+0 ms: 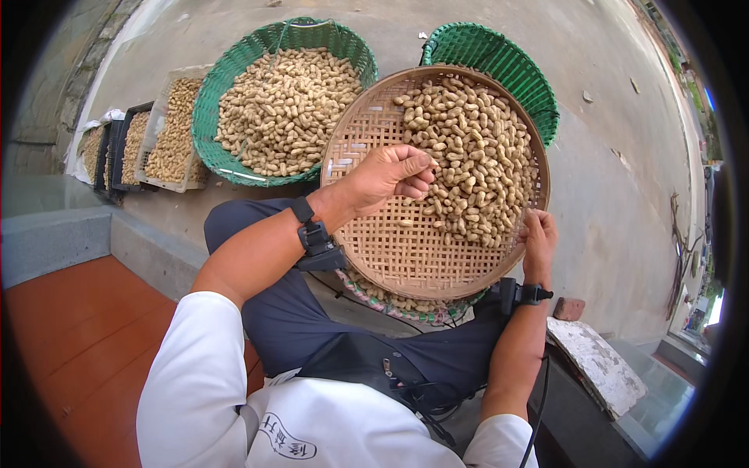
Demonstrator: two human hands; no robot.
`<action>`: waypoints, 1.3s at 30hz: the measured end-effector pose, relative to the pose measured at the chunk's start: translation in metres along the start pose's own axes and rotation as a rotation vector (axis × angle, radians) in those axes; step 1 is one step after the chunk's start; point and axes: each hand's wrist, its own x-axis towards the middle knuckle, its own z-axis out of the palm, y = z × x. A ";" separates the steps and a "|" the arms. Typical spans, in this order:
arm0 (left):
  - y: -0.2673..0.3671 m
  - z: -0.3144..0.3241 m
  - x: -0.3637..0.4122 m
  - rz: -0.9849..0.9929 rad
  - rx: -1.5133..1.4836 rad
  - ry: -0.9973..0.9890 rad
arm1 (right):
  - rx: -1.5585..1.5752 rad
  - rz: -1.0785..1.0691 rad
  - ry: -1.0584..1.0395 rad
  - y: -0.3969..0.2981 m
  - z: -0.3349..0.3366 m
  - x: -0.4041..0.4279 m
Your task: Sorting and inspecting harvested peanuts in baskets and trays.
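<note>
A round woven bamboo tray [404, 260] rests before me above my knees. Unshelled peanuts [477, 169] are heaped on its far and right side, and the bare weave shows on the left and near side. Over the middle of the tray, at the left edge of the heap, is my left hand [398, 175] with its fingers curled and the thumb against the forefinger. Whether a peanut is pinched there cannot be seen. My right hand [538, 234] is closed at the tray's right rim, its fingertips just inside the edge.
A green woven basket [202, 131] full of peanuts stands at the left. Farther left are a pale plastic crate [186, 186] and dark crates [131, 186] of peanuts. Another green basket [497, 55] is partly behind the tray; a peanut-filled one [436, 316] lies beneath. A brick [569, 309] sits right.
</note>
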 end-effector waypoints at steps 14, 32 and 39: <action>0.131 -0.083 -0.129 0.584 -0.026 0.663 | -0.023 -0.042 -0.116 0.019 -0.018 0.016; 0.004 0.001 -0.081 -0.189 0.436 0.311 | -0.132 -0.016 -0.139 0.004 0.006 -0.008; -0.102 0.001 -0.009 0.046 1.477 0.135 | -0.155 0.021 -0.182 0.005 -0.010 -0.020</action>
